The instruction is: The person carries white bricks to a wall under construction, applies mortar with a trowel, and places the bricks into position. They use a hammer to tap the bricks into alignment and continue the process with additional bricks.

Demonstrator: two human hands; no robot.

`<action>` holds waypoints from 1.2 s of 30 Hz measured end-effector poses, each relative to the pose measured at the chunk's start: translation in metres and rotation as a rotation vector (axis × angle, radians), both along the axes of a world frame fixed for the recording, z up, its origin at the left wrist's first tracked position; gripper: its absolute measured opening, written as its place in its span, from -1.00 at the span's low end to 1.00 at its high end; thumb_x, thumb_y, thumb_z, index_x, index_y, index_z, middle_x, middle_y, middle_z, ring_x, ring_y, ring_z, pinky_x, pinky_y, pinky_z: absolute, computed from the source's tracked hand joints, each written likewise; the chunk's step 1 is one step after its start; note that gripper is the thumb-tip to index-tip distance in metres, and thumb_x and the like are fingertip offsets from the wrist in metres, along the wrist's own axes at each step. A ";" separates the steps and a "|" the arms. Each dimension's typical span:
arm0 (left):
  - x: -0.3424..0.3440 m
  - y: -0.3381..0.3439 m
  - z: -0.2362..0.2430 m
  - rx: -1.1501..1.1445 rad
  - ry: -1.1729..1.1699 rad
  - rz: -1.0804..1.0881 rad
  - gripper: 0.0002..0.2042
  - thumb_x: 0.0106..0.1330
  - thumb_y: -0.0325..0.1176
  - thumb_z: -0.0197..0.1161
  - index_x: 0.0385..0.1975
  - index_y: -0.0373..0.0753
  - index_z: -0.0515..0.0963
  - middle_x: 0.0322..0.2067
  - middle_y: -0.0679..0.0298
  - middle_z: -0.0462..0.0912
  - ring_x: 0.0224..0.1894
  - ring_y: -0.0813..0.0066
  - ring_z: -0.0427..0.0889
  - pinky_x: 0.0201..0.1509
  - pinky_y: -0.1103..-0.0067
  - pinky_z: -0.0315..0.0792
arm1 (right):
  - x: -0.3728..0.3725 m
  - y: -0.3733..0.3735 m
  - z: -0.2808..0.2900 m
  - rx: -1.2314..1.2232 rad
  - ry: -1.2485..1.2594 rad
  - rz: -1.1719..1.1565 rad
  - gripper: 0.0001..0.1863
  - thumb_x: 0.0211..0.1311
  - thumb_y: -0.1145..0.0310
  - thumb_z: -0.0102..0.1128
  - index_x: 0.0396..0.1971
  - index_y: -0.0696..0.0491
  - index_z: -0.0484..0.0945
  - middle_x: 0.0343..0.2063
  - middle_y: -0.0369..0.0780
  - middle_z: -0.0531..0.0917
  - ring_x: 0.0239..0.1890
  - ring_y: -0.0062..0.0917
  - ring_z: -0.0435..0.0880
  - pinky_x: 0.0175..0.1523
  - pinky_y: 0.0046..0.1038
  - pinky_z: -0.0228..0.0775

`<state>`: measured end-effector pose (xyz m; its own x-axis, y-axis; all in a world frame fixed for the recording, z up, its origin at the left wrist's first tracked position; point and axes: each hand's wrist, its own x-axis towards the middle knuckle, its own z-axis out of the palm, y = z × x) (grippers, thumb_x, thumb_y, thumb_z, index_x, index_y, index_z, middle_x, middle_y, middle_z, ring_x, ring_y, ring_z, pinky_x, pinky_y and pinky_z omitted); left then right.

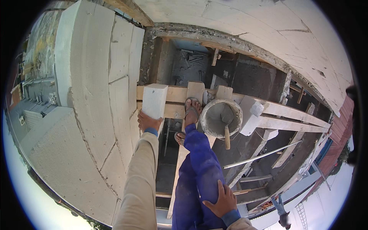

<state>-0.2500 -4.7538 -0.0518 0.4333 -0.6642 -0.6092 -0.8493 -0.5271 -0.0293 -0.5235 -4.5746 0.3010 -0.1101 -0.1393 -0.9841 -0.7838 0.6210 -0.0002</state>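
A pale aerated concrete block (154, 101) lies across the wooden planks beside the wall. My left hand (150, 122) grips its near end, fingers on one side and thumb on the other. My right hand (223, 201) rests on my blue-trousered thigh, fingers spread and holding nothing. Right of my feet stands a round bucket (239, 129) crusted with grey mortar (214, 117). A trowel (227, 138) leans in it, its wooden handle over the near rim and its blade in the mortar.
I stand in sandals on narrow planks (176, 94) over open gaps, with a lower floor (188, 69) visible below. A block wall (96, 76) rises at left. More blocks (251, 115) sit right of the bucket. A person (281, 212) is far off at lower right.
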 end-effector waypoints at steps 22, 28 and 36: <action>-0.100 0.090 -0.033 0.161 1.001 -0.039 -0.09 0.18 -0.35 0.48 0.50 -0.37 0.07 0.38 -0.16 0.34 0.44 -0.04 0.33 0.51 0.27 0.23 | -0.081 0.035 -0.349 -0.205 0.411 -0.536 -0.41 0.43 -0.05 0.14 0.03 0.24 0.32 -0.11 0.30 0.66 0.01 0.35 0.61 0.22 0.07 0.42; -0.177 0.122 -0.084 0.197 1.005 0.137 -0.21 0.23 -0.47 0.45 0.47 -0.28 0.19 0.29 0.03 0.48 0.33 0.19 0.48 0.36 0.28 0.44 | -0.098 -0.015 -0.301 -0.093 0.213 -0.948 -0.55 0.45 0.15 0.14 0.06 0.23 0.34 -0.29 0.06 0.74 -0.38 -0.24 0.80 -0.41 -0.18 0.61; -0.204 0.104 -0.065 0.409 1.154 0.518 -0.34 0.14 -0.46 0.42 0.31 -0.34 0.40 0.04 0.06 0.68 0.01 0.24 0.68 0.09 0.45 0.56 | -0.131 -0.020 -0.274 -0.118 0.200 -0.824 -0.59 0.44 0.20 0.14 0.10 0.19 0.53 -0.46 -0.10 0.76 -0.65 -0.49 0.63 -0.59 -0.38 0.44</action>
